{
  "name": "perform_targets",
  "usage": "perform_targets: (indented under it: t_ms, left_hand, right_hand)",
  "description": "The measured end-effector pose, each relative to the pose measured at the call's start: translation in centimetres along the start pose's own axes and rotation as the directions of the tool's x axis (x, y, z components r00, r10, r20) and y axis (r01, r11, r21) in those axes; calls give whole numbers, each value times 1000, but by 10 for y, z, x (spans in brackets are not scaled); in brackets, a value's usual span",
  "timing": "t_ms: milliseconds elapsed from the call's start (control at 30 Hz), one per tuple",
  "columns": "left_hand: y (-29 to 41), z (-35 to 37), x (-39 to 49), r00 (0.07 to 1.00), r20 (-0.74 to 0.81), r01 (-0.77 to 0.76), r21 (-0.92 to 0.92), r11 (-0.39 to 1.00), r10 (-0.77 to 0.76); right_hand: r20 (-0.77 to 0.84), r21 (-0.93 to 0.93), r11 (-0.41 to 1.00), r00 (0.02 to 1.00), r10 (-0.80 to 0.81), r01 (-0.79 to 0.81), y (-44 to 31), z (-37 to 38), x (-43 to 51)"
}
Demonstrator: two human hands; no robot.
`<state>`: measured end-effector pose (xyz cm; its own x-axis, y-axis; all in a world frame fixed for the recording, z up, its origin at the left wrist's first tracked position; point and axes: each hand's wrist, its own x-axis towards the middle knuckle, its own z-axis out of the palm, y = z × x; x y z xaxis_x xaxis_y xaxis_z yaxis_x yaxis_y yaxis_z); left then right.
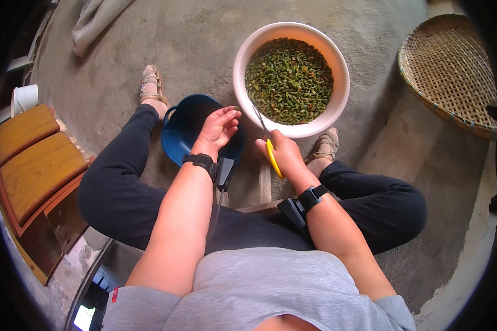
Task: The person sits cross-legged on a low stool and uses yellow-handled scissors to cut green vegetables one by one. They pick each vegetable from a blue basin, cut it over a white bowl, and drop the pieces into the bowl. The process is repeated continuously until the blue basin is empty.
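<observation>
Pinched between the thumb and fingertips of my left hand (218,127) is a small dark green piece (237,108), too small to name exactly. That hand is above the right side of a blue plastic bucket (178,142), whose inside is mostly in shadow. My right hand (288,154) grips scissors with yellow handles (273,159). Their blades point up and away, over the near left rim of a white plastic basin (343,78). Many small green and brownish plant pieces (290,80), perhaps pods or buds, fill the basin's bottom.
A round woven bamboo tray (451,70) leans at the right. Wooden furniture (41,165) stands at the left, with a white bucket (25,99) behind it. Pale cloth (93,27) hangs over the rough concrete floor (190,45). My sandalled feet flank the blue bucket and basin.
</observation>
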<state>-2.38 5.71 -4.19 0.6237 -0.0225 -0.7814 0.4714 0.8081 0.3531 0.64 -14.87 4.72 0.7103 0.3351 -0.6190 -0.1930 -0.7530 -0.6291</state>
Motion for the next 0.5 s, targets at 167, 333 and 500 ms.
perform_targets:
  t_ms: [167,333,500]
  left_hand:
    - [-4,36,-4,981,179,52,106,993,-71]
    - [-13,48,-4,972,209,74,161,984,-107]
    - [-24,53,0,976,187,78,173,982,-111]
  right_hand:
    - [-44,-159,987,998,-34,26,-3,-7,-9]
    - [-102,-201,978,991,-85,63,2,-9,-14]
    - [-159,-219,973,981,-110,73,9,-7,-14]
